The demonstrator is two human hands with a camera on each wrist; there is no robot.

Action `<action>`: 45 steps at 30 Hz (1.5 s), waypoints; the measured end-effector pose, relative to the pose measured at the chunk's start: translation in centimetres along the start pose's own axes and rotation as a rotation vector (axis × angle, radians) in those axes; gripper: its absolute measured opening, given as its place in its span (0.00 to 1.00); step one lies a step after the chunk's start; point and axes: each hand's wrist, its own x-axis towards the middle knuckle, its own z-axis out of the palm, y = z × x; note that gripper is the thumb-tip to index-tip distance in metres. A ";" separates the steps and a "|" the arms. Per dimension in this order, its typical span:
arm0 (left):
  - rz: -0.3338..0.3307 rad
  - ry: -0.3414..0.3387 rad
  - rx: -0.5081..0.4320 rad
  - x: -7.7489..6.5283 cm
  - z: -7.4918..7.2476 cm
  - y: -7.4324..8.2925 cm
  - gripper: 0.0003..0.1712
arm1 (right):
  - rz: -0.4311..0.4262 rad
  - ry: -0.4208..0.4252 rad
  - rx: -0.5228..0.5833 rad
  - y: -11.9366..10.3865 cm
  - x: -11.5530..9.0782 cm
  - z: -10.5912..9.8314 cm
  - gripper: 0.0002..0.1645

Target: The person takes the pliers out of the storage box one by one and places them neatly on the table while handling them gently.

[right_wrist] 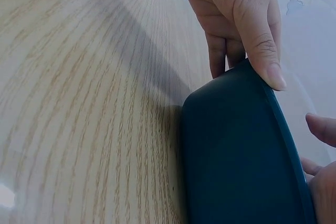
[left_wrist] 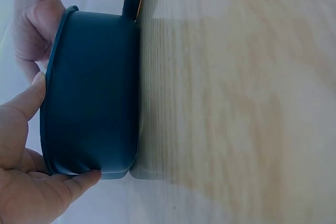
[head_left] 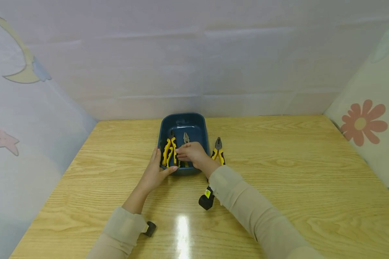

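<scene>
Head view, mid-frame: the left hand (head_left: 153,169) gripped the blue bin (head_left: 188,172) at its corner, presumably to steady it. The right hand (head_left: 193,154) hung inside beside pliers (head_left: 166,153), its hold impossible to tell.

Bounded by pale, horizontally creased back wall (head_left: 201,64), by left wall (head_left: 26,180) bearing yellow moon (head_left: 28,72) and pink star (head_left: 2,139), and by right wall (head_left: 372,86) bearing red flower (head_left: 360,123); filled between by glossy, wood-grained table (head_left: 295,198), pale yellow-brown in tone, catching bright white glare (head_left: 182,233) on near side.
</scene>
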 end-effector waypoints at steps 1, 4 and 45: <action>0.001 -0.001 0.000 0.0 0.0 0.0 0.51 | -0.001 0.003 0.000 0.0 0.0 0.0 0.19; 0.000 -0.003 -0.002 0.0 -0.1 0.0 0.51 | -0.002 0.011 -0.001 0.0 0.0 0.1 0.18; -0.004 0.009 -0.005 0.1 -0.1 0.0 0.52 | 0.155 0.030 -0.094 0.0 1.0 0.6 0.18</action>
